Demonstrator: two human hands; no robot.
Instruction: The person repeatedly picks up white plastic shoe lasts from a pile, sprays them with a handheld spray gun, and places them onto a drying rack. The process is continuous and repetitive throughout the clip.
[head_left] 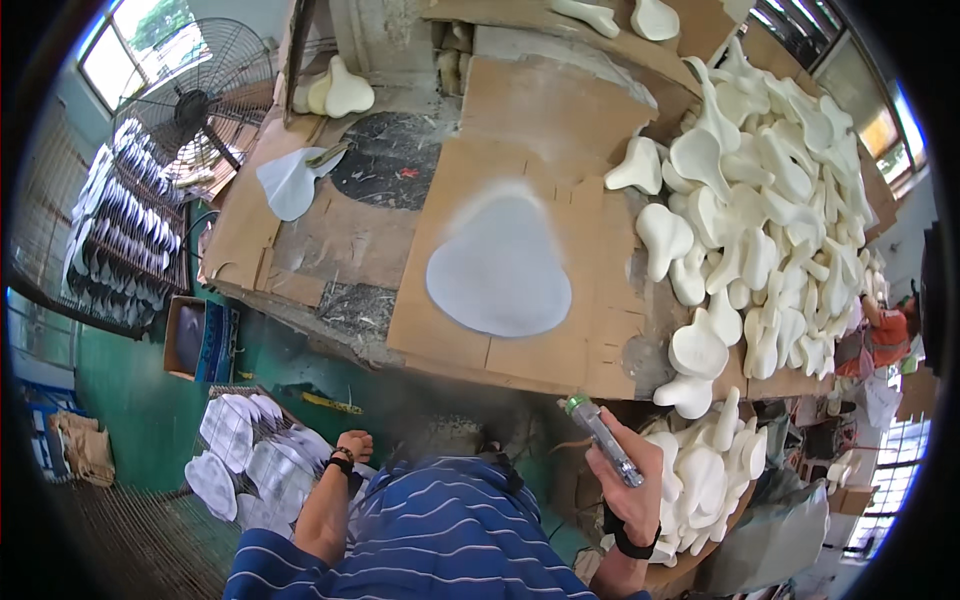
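1. We judge the pale-grey, rounded-triangular sheet partly sprayed; cream, moulded foam-like pieces lie heaped apart from it.
2. Our right hand grasps a silver, green-tipped spray tool; our left hand's grip we cannot tell.
3. Brown flat cardboard underlies the sheet; beyond, green floor, black wire-caged fan.
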